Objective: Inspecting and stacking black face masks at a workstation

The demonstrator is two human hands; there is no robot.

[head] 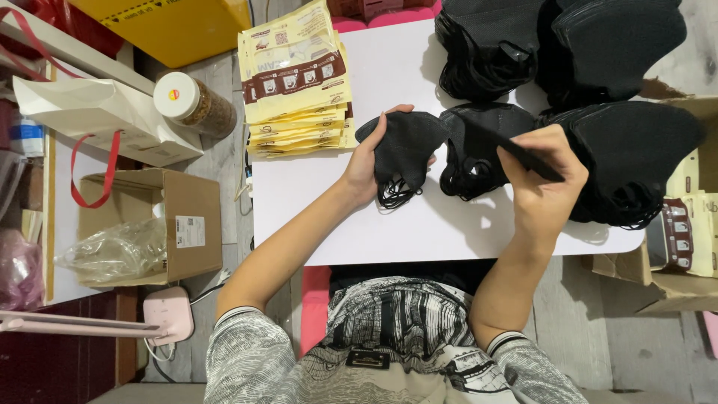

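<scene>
Far left there's a white paper bag [97, 112] with red handles, and below it an open cardboard box [161, 224] with a crumpled clear plastic bag [112, 253] sticking out of it. A jar [193, 103] with a white lid sits just beside the paper bag, on the floor side of the white table [419, 232]. At the table's left edge is a stack of yellow packets [298, 82] with brown printed bands, fanned out a bit.

Moving in, the left hand [370, 161] has its fingers curled around a small bunch of folded black masks [404, 150], thumb on top, ear loops dangling off the bottom onto the table. Held just above the tabletop, roughly centre.

Next to that is a loose pile of black masks [467, 161] lying on the table between the two hands. The right hand [542, 176] is pinching a single black mask [523, 153] edge-on, fingers closed tight on it, so it looks like a thin dark strip pointing toward the pile.

Behind and to the right are big heaps of more black masks [636, 157], a couple stacked at the far edge too. Far right, another cardboard box [692, 224] with more yellow packets in it.
</scene>
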